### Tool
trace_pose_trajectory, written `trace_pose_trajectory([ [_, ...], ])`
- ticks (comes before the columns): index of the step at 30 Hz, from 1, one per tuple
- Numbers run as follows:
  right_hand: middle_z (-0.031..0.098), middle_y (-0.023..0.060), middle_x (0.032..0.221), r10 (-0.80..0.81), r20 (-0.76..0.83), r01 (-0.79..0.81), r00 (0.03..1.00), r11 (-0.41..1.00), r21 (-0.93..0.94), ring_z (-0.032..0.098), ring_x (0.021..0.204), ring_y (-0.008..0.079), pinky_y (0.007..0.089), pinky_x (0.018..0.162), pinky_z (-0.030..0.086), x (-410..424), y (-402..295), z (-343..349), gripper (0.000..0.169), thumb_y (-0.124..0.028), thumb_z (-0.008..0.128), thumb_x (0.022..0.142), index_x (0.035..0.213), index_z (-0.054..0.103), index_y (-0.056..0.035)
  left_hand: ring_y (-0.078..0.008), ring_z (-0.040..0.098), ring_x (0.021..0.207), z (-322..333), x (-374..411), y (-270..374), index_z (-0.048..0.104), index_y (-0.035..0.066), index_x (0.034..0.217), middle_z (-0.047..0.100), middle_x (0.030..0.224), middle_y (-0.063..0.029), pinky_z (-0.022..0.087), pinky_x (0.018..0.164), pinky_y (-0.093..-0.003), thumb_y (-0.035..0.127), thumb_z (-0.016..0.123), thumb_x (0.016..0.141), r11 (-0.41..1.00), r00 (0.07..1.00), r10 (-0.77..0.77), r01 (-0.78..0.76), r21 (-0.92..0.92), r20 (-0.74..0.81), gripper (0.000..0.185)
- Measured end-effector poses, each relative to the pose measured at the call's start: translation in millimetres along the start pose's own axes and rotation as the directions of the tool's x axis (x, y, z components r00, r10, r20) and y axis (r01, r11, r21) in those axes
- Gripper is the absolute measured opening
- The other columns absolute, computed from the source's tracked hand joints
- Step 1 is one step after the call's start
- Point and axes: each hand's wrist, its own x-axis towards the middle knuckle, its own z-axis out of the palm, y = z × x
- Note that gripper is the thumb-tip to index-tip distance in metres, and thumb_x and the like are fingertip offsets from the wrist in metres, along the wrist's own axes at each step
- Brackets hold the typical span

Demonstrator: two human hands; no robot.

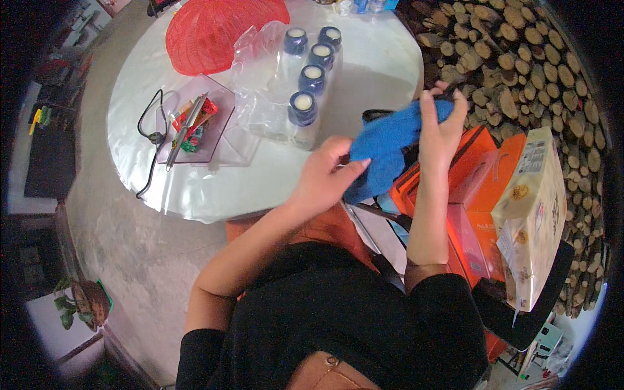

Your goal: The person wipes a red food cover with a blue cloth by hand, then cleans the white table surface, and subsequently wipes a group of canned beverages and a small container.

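Observation:
A blue cloth (390,136) is stretched slantwise between my two hands, over the table's right front edge. My left hand (325,174) grips its lower left end, thumb on top. At the upper right end, my right hand (442,124) has its thumb and fingers around the fabric. Just left of the cloth stand several clear bottles with dark blue caps (302,108). Loose clear plastic wrap (258,92) surrounds part of the group.
The round table (195,195) bears a red mesh food cover (219,34) and a clear purple-tinted tray (219,131) with a knife (187,129), packets and a black cord (141,122) beside it. Orange bags (487,165) and a cream box (531,219) stand right, before stacked logs (507,58).

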Motion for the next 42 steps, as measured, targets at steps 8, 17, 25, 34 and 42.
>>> trace_pose_trajectory([
  [8,0.052,0.019,0.15,-0.335,0.57,0.392,0.75,0.92,0.025,0.043,0.144,0.0401,0.0501,0.121,0.03,-11,-28,-17,0.097,-0.067,0.071,0.08,0.152,0.049,-0.0058,-0.011,0.063,0.11,-12,-8,25,0.063,0.003,0.129,0.07,0.117,-0.0018,0.052,0.097,-0.0323,0.015,0.067,0.102,0.916,0.981,-0.136,0.178,-0.36,0.14,0.03],
  [17,0.049,0.0171,0.153,-0.1,0.657,-0.055,0.747,0.976,0.211,0.048,0.142,0.0302,0.042,0.12,0.033,-51,-29,-12,0.098,-0.012,0.089,0.071,0.156,0.04,-0.0053,-0.0132,0.067,0.099,-31,-14,60,0.062,0.0,0.131,0.07,0.116,-0.0068,0.055,0.09,-0.0312,0.01,0.071,0.097,0.962,0.997,-0.061,0.071,-0.262,0.045,0.036],
  [25,0.055,0.0214,0.142,-0.288,0.424,0.351,0.859,0.933,-0.077,0.054,0.135,0.0358,0.0414,0.113,0.043,46,-20,56,0.078,-0.007,0.081,0.078,0.147,0.045,-0.0033,-0.0456,0.042,0.143,-68,23,24,0.047,-0.003,0.146,0.054,0.146,-0.0232,0.034,0.119,-0.0518,0.022,0.089,0.075,0.604,0.75,0.613,-0.24,0.76,-0.251,0.086],
  [34,0.062,0.0111,0.136,-0.314,0.593,0.555,0.742,0.783,-0.281,0.058,0.125,0.0375,0.0431,0.108,0.047,94,14,127,0.065,0.008,0.06,0.076,0.136,0.063,-0.0168,-0.0489,0.046,0.139,-66,39,-18,0.048,-0.005,0.141,0.055,0.144,-0.0259,0.034,0.117,-0.0581,0.026,0.084,0.082,0.641,0.806,0.544,-0.218,0.736,-0.235,0.076],
  [42,0.064,0.0098,0.131,-0.388,0.651,0.605,0.653,0.784,-0.14,0.06,0.118,0.0356,0.044,0.103,0.05,11,-49,78,0.057,0.004,0.058,0.078,0.13,0.067,-0.0158,-0.0463,0.049,0.138,-67,38,-23,0.051,-0.002,0.14,0.056,0.144,-0.0246,0.034,0.117,-0.0596,0.027,0.078,0.085,0.731,0.834,0.482,-0.213,0.648,-0.268,0.067],
])
